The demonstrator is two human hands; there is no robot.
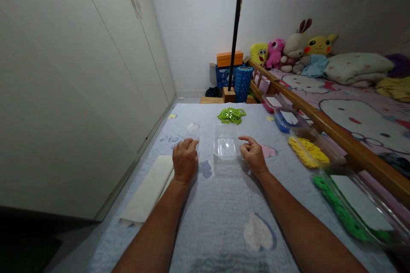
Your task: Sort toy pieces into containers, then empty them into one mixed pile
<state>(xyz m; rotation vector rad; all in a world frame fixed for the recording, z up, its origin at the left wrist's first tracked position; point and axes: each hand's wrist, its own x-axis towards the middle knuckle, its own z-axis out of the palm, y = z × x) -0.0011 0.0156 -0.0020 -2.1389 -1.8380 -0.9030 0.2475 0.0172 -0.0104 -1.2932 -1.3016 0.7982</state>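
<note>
— Where is the clear plastic box (226, 145) lying?
— Middle of the blanket (224, 209), between both hands. It is looking light, thin, slippery; its side walls are suiting best. The right hand (253, 155) grip is lying open, empty; the left hand (185, 160) is curling, so I cannot tell.

Soft white light from overhead fills the room evenly but rather dimly, with a cool cast on the wall (198, 30) and the wardrobe doors (80, 72). Shadows are faint and short. A pale one lies on the blanket (224, 204) beside the clear box (226, 146), whose bottom gives back a weak glare. The lower left corner falls to near black. The wide lens bends straight lines towards the edges, so the wardrobe leans and the bed rail (336, 132) slants steeply. The plush toys (297, 47) look soft, and the green pieces (339, 209) at lower right are smeared.
</note>
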